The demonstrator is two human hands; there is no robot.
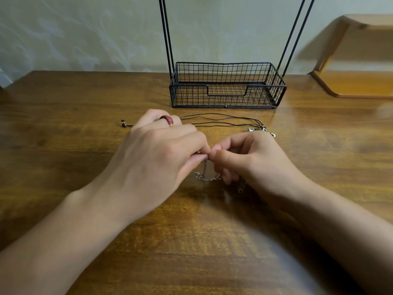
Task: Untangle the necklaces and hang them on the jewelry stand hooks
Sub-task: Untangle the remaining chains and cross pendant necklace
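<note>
- The person's left hand (pixel 161 143) and right hand (pixel 244 158) met fingertip to fingertip over the middle of the brown wooden table (pixel 63 158), both with fingers curled.
- The left hand pinched the thin silver chain necklace (pixel 207 177) between thumb and forefinger; the right hand pinched the same chain just beside it, so the two pinches almost touched.
- Below the pinches a short stretch of the chain hung straight down, and the rest lay in a small loose loop on the table between the two hands.
- A small dark tube-shaped pendant (pixel 242 186) showed under the right hand's lower fingers — whether it belonged to the chain could not be told.
- Beyond the hands, the black cord necklaces (pixel 223 120) lay stretched across the table in several near-parallel strands, with small metal clasps (pixel 266 130) bunched at their right end and a dark knotted end (pixel 124 123) at the left.
- A red curved bead with a gold tip (pixel 168 120) showed just over the left hand's knuckles.
- The black wire jewelry stand (pixel 227 86) stood behind the cords — its rectangular mesh basket base held nothing, and its thin uprights ran out of the top of the view.
- A light wooden shelf (pixel 353 81) stood at the right, against the pale wall.
</note>
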